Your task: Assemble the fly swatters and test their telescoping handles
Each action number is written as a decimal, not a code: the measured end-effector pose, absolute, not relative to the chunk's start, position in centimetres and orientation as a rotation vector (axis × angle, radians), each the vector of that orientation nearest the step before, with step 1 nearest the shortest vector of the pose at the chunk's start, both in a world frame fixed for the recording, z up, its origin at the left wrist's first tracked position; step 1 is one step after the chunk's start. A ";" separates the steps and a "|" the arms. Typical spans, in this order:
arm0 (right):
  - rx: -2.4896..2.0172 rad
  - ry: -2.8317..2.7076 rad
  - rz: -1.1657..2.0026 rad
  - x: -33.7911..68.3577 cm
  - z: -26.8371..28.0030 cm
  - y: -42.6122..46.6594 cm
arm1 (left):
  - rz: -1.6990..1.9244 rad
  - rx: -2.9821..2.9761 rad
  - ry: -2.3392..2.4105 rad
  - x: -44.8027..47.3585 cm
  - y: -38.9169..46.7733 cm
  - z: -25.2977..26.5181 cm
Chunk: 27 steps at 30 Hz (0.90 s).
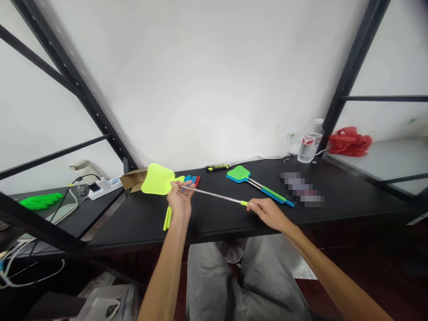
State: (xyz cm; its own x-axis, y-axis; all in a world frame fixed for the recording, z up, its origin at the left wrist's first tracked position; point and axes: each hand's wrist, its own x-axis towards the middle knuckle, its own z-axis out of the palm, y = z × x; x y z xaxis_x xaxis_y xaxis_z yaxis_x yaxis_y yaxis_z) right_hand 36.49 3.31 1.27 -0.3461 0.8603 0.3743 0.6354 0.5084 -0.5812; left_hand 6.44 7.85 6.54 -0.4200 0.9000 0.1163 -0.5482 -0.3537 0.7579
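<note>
Holding a lime-yellow, square-headed plastic flyswatter (pixel 158 179) above the black table (pixel 214 216), the left hand (pixel 180 198) pinched its silver metal rod (pixel 214 195) near the head, while the fingers of the right hand (pixel 267 213) clamped its handle (pixel 244 203); keeping both aligned seemed best against bending

1. No words or numbers can be read here.
2. The bottle (pixel 303 154) has a red and white label (pixel 308 140), but its print is too small to read.
3. The power strip (pixel 100 190) has blue print, too tiny to read.
4. The wall (pixel 214 89) has a little green mark, too blurry to make out.
</note>
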 end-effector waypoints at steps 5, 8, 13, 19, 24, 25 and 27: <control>-1.213 -2.030 0.494 36.3 1.2 3.3 | 1.841 0.733 0.723 11.1 7.9 5.9; -1.204 -2.040 0.497 36.4 1.1 3.5 | 1.860 0.734 0.725 11.1 7.9 5.7; -1.175 -2.040 0.584 36.3 1.3 3.8 | 1.879 0.728 0.701 10.6 7.6 5.2; -1.137 -1.983 0.787 36.5 1.3 4.1 | 1.850 0.839 0.624 10.7 8.0 6.2; -1.102 -1.955 0.769 36.3 1.2 4.1 | 1.781 0.651 0.603 9.3 9.0 6.9; -1.102 -1.955 0.755 36.2 1.2 4.1 | 1.802 0.594 0.599 9.2 9.2 7.1; -1.102 -1.954 0.749 36.3 1.3 4.0 | 1.860 0.542 0.607 9.1 9.4 7.4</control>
